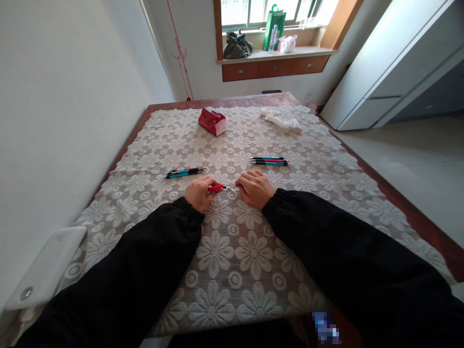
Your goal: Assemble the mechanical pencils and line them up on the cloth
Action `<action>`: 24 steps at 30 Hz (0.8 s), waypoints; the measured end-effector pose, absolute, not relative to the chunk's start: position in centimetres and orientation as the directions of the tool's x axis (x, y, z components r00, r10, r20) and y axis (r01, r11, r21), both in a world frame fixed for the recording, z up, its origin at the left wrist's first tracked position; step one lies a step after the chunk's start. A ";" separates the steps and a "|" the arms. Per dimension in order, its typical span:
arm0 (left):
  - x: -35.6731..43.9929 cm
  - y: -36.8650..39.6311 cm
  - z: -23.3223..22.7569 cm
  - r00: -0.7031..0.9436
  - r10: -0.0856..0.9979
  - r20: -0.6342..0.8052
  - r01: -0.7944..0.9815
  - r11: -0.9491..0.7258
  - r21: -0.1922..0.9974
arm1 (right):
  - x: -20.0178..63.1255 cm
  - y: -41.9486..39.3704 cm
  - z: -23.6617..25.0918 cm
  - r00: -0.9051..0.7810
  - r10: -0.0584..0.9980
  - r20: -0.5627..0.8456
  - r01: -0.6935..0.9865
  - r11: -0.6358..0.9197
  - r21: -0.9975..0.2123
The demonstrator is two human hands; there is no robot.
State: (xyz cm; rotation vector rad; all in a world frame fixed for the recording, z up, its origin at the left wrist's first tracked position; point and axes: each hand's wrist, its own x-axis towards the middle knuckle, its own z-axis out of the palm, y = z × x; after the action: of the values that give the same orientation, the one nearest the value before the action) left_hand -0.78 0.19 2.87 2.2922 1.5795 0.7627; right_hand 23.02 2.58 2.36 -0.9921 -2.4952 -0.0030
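My left hand [200, 193] is closed around a red pen barrel [215, 187], which lies level and points right. A short dark piece and a thin, light refill-like rod [231, 187] run from the barrel's end to my right hand [255, 188]. The right fingers pinch the rod's far end, and their grip partly hides it. Beyond my left hand lies a small group of pens [184, 172], teal, black and red. Several similar pens [269, 161] lie side by side past my right hand. Both hands are low over the patterned tablecloth [235, 270].
A red tissue pack [212, 121] and a crumpled white plastic bag [282, 120] lie at the table's far side. A white device [49, 268] is at the left edge by the wall. Beyond the table are a windowsill with bags and a white cabinet [377, 67].
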 end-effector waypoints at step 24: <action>-0.5 0.0 2.9 0.295 0.908 0.298 0.802 -0.405 0.439 | 23.1 2.9 1.9 -0.695 0.565 0.445 0.532 0.820 -0.212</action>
State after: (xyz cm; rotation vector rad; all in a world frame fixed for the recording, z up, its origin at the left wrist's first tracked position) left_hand -0.54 0.04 2.93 2.3553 1.5805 0.7554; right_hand 23.05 2.89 1.91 -0.8105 -2.5012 0.0906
